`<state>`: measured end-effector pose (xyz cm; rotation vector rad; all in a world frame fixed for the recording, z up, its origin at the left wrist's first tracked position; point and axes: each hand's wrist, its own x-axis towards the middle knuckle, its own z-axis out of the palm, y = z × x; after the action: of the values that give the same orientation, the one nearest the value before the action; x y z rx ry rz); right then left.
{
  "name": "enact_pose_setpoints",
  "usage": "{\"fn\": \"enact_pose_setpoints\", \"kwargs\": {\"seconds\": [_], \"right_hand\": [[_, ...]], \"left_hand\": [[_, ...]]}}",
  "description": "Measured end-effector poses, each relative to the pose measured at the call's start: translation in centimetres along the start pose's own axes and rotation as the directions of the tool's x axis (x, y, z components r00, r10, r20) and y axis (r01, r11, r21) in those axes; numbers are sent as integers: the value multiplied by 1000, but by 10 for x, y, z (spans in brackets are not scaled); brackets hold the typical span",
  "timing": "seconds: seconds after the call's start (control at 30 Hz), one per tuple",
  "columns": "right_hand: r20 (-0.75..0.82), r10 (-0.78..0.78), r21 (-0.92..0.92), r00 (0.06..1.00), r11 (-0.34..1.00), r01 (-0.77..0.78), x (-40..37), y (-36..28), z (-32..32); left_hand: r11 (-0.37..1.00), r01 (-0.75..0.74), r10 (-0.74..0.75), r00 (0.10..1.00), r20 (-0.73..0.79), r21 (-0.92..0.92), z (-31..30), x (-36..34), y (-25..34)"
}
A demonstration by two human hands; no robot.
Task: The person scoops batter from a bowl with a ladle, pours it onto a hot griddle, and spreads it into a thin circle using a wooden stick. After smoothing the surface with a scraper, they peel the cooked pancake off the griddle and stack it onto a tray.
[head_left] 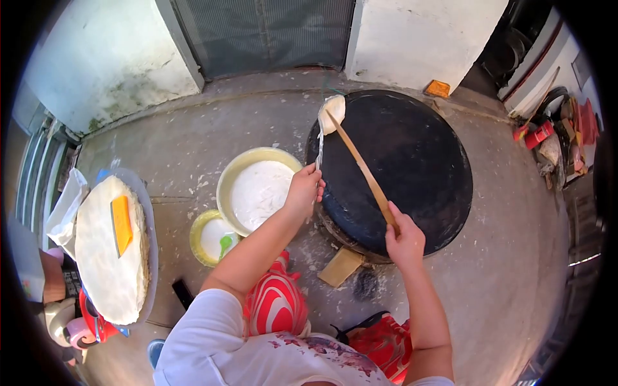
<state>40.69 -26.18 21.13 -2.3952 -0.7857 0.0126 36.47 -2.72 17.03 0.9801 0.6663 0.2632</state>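
My left hand (304, 190) is closed round the handle of a ladle (331, 116), whose bowl holds pale batter above the far left edge of a round black griddle (402, 167). In my right hand (405, 237) is a long wooden spatula (362, 163); its tip reaches into the ladle's bowl. The griddle's dark surface has no batter spread on it. Left of it stands a large cream basin (225, 193) of white batter (262, 193). A smaller yellow bowl (195, 239) of white liquid sits in front, with a green spoon-like utensil (225, 244) in it.
At the left, a stack of thin flatbreads (106, 257) lies on a tray with an orange scraper (121, 225) on top. A wooden block (341, 266) and a dark phone-like object (183, 294) are on the floor. An orange item (438, 88) rests by the wall.
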Motion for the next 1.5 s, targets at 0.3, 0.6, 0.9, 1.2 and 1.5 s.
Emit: {"fn": "enact_pose_setpoints", "kwargs": {"seconds": [0.3, 0.6, 0.9, 1.2, 1.5], "right_hand": [[-42, -10, 60, 999, 998, 12, 14, 19, 22], [-28, 36, 48, 999, 998, -35, 16, 43, 36], [10, -246, -285, 969, 928, 239, -6, 51, 26], [25, -411, -539, 911, 762, 359, 64, 49, 55], [8, -189, -355, 982, 918, 180, 71, 32, 75]], "left_hand": [[992, 27, -16, 995, -96, 120, -8, 10, -23], [943, -132, 168, 981, -97, 305, -6, 22, -28], [975, -103, 104, 995, 0, 195, 12, 51, 43], [391, 663, 25, 686, 728, -639, 19, 22, 103], [347, 658, -46, 724, 689, -668, -46, -38, 66]]}}
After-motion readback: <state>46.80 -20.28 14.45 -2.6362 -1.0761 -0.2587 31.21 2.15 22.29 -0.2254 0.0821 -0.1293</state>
